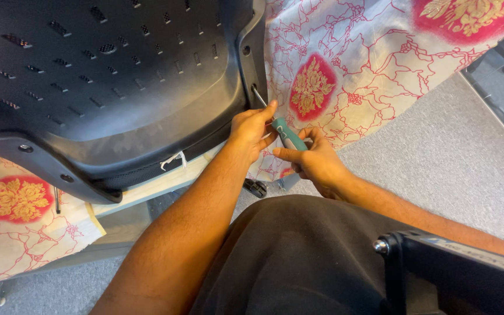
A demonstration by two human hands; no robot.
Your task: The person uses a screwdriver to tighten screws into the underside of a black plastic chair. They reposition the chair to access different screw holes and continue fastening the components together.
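1. The floor (pixel 438 157) was grey, short-pile carpet, and it filled the right side and lower left of the head view.
2. A white cloth (pixel 374 64) printed with red vein lines and red-and-gold flower medallions hung over a table edge at upper right; the same cloth showed again at lower left.
3. A large black plastic chair shell (pixel 106 76), pierced with rows of small slots, lay across the cloth and took up the upper left.
4. The left hand (pixel 254 131) rested against the shell's edge, fingers curled close, its fingertip steadying the metal shaft of a screwdriver (pixel 284 133).
5. The right hand (pixel 313 160) gripped the screwdriver's teal handle, fingers wrapped around it.
6. The screwdriver lay between the two hands, its tip set at a hole in the shell's right rim.
7. The person's dark-clothed lap (pixel 298 256) filled the bottom centre and hid the floor there.
8. A black bracket with a bolt head (pixel 438 274) stood at lower right.
9. A small black part (pixel 255 188) lay on the carpet under the left forearm.
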